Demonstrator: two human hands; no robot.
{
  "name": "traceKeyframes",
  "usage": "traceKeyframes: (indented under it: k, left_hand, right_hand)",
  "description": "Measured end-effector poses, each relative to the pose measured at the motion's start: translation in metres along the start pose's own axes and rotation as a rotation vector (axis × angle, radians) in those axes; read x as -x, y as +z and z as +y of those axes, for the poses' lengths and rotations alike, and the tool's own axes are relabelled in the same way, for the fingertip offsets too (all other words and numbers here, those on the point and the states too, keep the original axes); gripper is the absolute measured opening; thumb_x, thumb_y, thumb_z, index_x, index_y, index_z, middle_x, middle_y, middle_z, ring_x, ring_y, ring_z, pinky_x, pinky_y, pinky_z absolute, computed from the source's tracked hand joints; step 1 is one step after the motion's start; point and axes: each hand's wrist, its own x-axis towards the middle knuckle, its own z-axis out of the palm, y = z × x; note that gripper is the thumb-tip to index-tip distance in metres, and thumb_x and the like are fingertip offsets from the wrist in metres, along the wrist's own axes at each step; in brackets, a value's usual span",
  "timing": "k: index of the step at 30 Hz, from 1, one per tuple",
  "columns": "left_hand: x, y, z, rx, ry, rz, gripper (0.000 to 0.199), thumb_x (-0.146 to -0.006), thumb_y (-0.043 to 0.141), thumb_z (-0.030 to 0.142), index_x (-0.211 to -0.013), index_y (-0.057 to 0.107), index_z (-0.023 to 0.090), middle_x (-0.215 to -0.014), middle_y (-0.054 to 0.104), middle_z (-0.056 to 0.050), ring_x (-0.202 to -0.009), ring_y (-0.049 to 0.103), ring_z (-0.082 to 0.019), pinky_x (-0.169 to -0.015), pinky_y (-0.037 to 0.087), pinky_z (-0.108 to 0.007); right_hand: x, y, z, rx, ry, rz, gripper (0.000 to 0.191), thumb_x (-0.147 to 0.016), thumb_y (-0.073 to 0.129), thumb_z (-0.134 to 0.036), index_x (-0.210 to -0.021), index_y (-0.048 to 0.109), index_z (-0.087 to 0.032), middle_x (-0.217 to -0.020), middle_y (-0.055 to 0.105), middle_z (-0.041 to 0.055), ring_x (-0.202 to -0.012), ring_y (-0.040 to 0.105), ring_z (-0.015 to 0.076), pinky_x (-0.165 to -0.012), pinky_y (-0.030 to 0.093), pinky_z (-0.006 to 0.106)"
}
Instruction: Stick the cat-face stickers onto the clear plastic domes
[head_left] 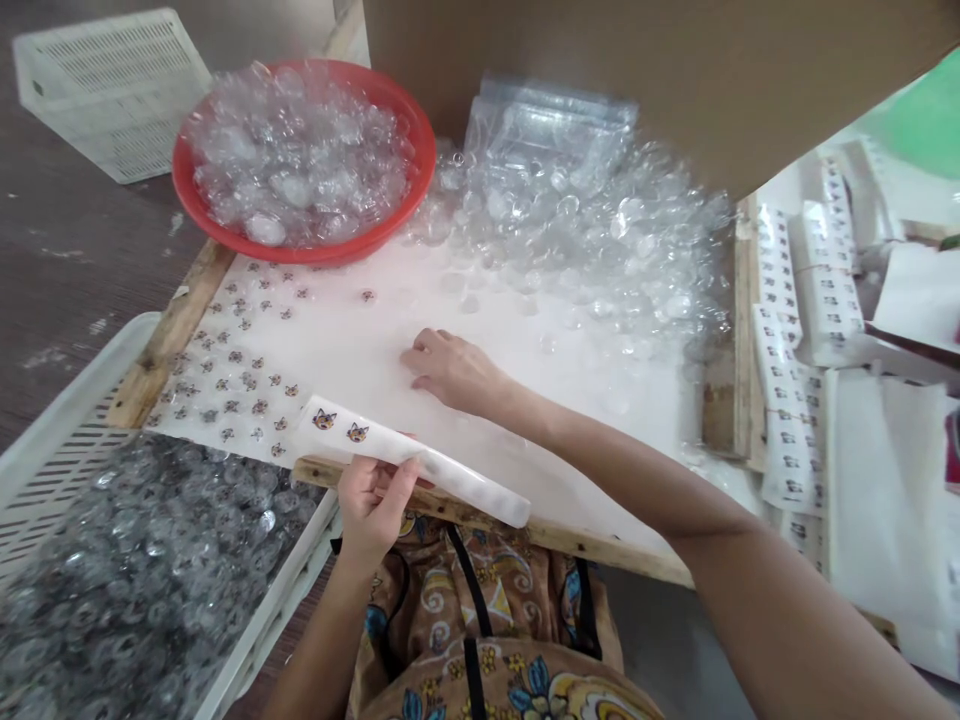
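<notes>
My left hand pinches a white sticker strip near the table's front edge. Two small cat-face stickers show at the strip's left end; the rest of it looks blank. Over the white tabletop, my right hand has its fingers curled inward, and what they hold, if anything, is hidden. To its left lie many small clear round pieces with cat-face stickers. Beyond it spreads a heap of clear plastic pieces without visible stickers.
A red basin full of clear pieces stands at the back left. Below the table's left edge is a white crate of stickered pieces. Wooden strips edge the table. Sticker rolls lie right; a cardboard panel rises behind.
</notes>
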Motion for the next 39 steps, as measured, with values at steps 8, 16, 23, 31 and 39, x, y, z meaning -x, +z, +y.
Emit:
traceKeyframes:
  k: [8, 16, 23, 31, 39]
  left_hand:
    - [-0.001, 0.001, -0.001, 0.002, 0.03, -0.017, 0.022, -0.087, 0.074, 0.03, -0.105, 0.073, 0.018, -0.077, 0.075, -0.002, -0.06, 0.07, -0.013, -0.059, 0.06, -0.021]
    - [-0.004, 0.003, 0.006, -0.007, -0.068, -0.074, 0.023, -0.09, 0.07, 0.034, -0.106, 0.07, 0.017, -0.079, 0.075, -0.003, -0.064, 0.072, -0.016, -0.061, 0.061, -0.025]
    - [-0.009, 0.008, 0.01, -0.075, -0.068, -0.042, 0.016, -0.091, 0.069, 0.033, -0.096, 0.066, 0.018, -0.068, 0.069, 0.002, -0.056, 0.07, -0.014, -0.053, 0.054, -0.021]
    - [-0.013, 0.01, 0.008, 0.025, -0.025, -0.051, 0.019, -0.089, 0.071, 0.034, -0.091, 0.062, 0.017, -0.068, 0.067, 0.001, -0.061, 0.068, -0.014, -0.06, 0.054, -0.023]
    - [-0.011, 0.008, 0.01, -0.005, -0.043, -0.005, 0.026, -0.085, 0.074, 0.04, -0.086, 0.065, 0.016, -0.067, 0.067, 0.001, -0.057, 0.066, -0.015, -0.055, 0.054, -0.023]
  right_hand:
    - [-0.007, -0.002, -0.002, -0.092, 0.049, -0.035, 0.027, -0.101, 0.044, -0.014, -0.119, 0.064, -0.01, -0.113, 0.066, 0.0155, -0.099, 0.062, 0.0227, -0.084, 0.044, 0.032]
    - [-0.006, -0.013, -0.002, -0.323, 0.128, 0.094, 0.012, -0.094, 0.059, -0.013, -0.098, 0.07, -0.014, -0.105, 0.069, 0.0106, -0.085, 0.064, 0.0169, -0.077, 0.044, 0.028]
    - [0.012, -0.026, -0.054, -0.941, 0.046, 0.108, 0.012, -0.085, 0.074, -0.025, -0.088, 0.066, -0.017, -0.078, 0.068, -0.0012, -0.067, 0.059, 0.0097, -0.065, 0.046, 0.023]
    - [0.026, -0.016, -0.073, -0.551, 0.075, 0.312, 0.006, -0.095, 0.061, -0.023, -0.093, 0.063, -0.018, -0.088, 0.069, 0.0041, -0.079, 0.061, 0.0148, -0.071, 0.045, 0.027]
    - [0.022, -0.026, -0.063, -0.655, -0.18, 0.545, 0.012, -0.094, 0.059, -0.024, -0.083, 0.062, -0.021, -0.103, 0.067, 0.0069, -0.098, 0.06, 0.0193, -0.085, 0.05, 0.035]
